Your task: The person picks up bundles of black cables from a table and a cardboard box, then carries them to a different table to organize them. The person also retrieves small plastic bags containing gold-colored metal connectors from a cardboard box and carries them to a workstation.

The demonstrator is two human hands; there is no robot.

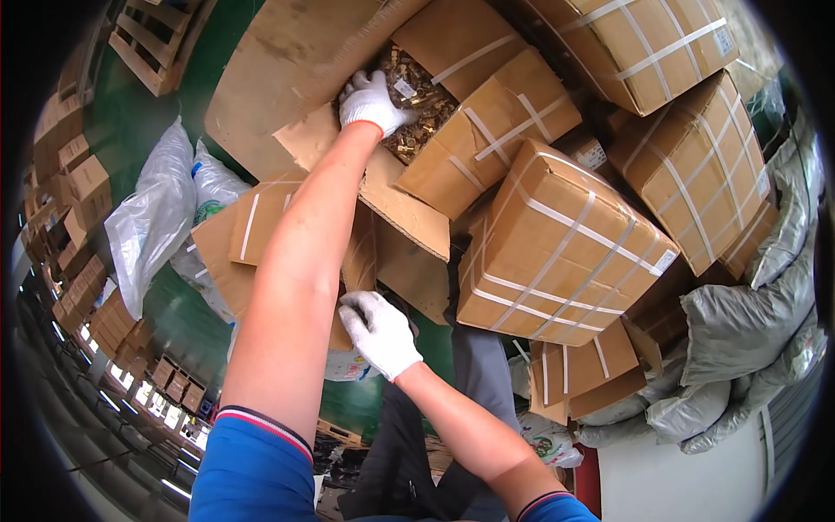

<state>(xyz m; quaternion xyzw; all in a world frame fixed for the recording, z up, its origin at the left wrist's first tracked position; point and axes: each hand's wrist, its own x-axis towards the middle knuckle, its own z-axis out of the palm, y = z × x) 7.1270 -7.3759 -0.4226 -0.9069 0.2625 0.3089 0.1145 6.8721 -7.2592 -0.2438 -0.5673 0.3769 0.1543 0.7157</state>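
My left hand (372, 100), in a white knit glove, reaches far up into an opened cardboard box (313, 139) and lies on a clear bag of small brass-coloured metal parts (417, 96); whether the fingers grip the bag is hidden. Lower down, my right hand (381, 332), also in a white glove, presses against the torn lower flap of the box (396, 261) with its fingers curled on the cardboard edge. Both bare forearms come out of blue sleeves at the lower edge.
Sealed cardboard boxes bound with white straps (557, 244) are stacked to the right and above. Grey filled sacks (748, 322) lie at the right, white plastic sacks (156, 217) at the left on a green floor. Wooden pallets (156, 43) and more boxes stand far left.
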